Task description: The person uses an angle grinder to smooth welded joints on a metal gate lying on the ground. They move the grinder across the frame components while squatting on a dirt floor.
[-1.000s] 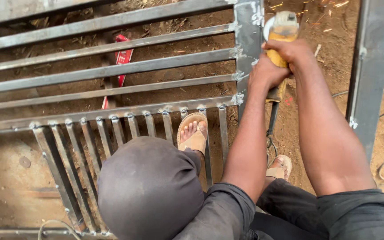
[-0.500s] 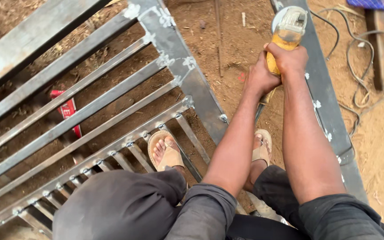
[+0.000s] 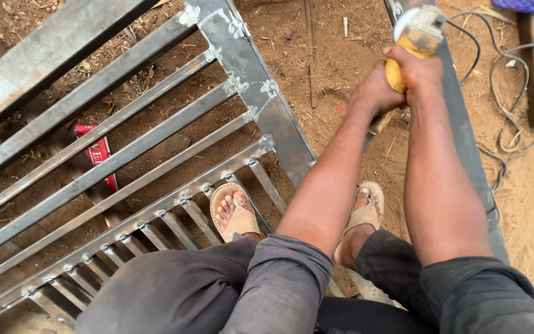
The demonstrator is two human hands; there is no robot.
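We see the steel gate frame (image 3: 156, 142) lying on the dirt at left, its joints already welded. At far right, our left hand (image 3: 375, 93) and right hand (image 3: 416, 68) clamp together around the yellow angle grinder (image 3: 412, 40), held above a separate steel bar (image 3: 465, 142).

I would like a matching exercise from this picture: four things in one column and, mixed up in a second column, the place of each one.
Things:
1. angle grinder
2. red flat object
3. cables
4. left foot in a sandal

Places:
A. on the soil at the far right
B. between the short bars of the metal gate frame
C. under the long bars, on the ground
D. held by left hand and right hand

Pairs: 1-D, 2-C, 3-A, 4-B
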